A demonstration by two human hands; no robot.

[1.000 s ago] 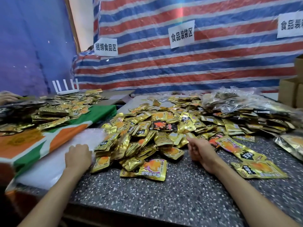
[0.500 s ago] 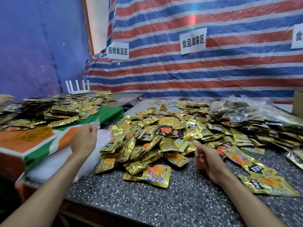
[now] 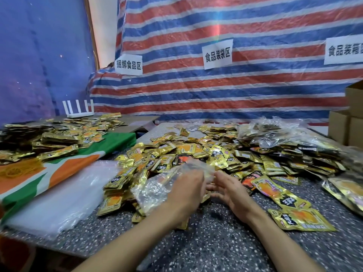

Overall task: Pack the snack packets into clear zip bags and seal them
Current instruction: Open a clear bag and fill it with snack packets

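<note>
Slipperiness is our first worry here. In the middle of the frame the left hand [image 3: 186,191] grips one clear zip bag [image 3: 161,186] by its right side, fingers curled round the film. The bag lies crumpled over the near edge of the heap of snack packets [image 3: 198,152] and looks empty. The right hand [image 3: 229,191] sits just beside it, fingers stretched toward the bag and holding nothing that we can see. Blur hides whether its fingertips touch the film.

We judge that the step in hand is opening the bag's mouth, with no packet yet inside. Several things could spoil it:

- **Clinging layers:** the film is thin and creased, so the two layers may stick together and the right fingers may slide off rather than part them.
- **Sagging mouth:** held on one side only, the bag can sag shut when a packet is pushed at it.
- **Loose heap:** the foil packets overlap loosely, so a grab may drag neighbours onto the bare speckled table [image 3: 216,244] at the bottom of the frame, or off it.
- **Poor seal:** overfilling would stop the zip closing, and a packet corner caught in the track would leave a gap.
- **Spare bags:** the stack of spare bags [image 3: 62,195] at lower left lies near the table's edge and could slip if brushed
</note>
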